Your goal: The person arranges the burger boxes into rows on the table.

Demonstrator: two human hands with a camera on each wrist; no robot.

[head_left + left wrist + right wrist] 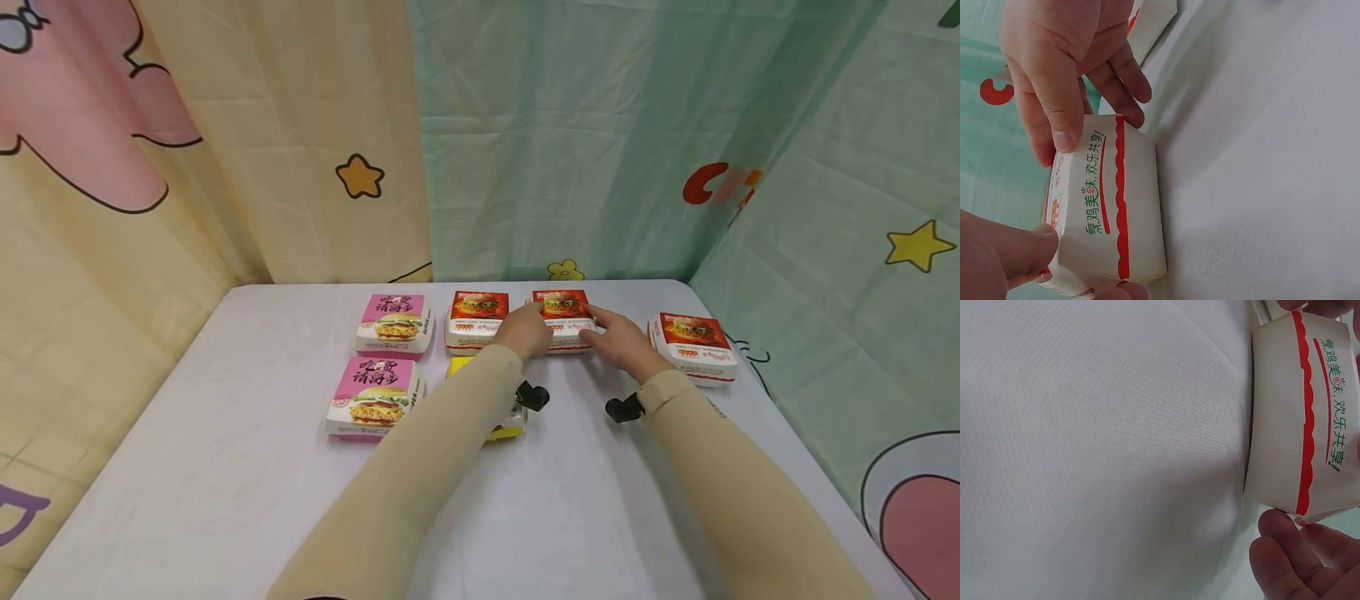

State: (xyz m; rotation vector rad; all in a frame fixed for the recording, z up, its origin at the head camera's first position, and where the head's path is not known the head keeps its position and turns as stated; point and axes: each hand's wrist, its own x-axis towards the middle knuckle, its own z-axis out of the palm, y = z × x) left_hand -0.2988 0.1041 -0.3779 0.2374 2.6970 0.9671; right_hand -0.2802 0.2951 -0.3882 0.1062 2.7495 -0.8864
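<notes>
A white-and-red burger box (564, 307) stands at the back of the table between both hands. My left hand (523, 332) grips its left side, thumb by the upper edge and a finger low on the side in the left wrist view. At the right side, my right hand (624, 343) holds the box, its thumb on the top edge and its fingers (1280, 528) against the side. Another red burger box (477, 310) sits just left of my left hand. A third red burger box (693, 333) lies apart on the right.
Two pink burger boxes (395, 321) (373, 396) stand in a column on the left. A yellow box (508, 432) is mostly hidden under my left forearm. White cloth covers the table (225, 467), and printed curtains (540, 167) enclose its back and sides.
</notes>
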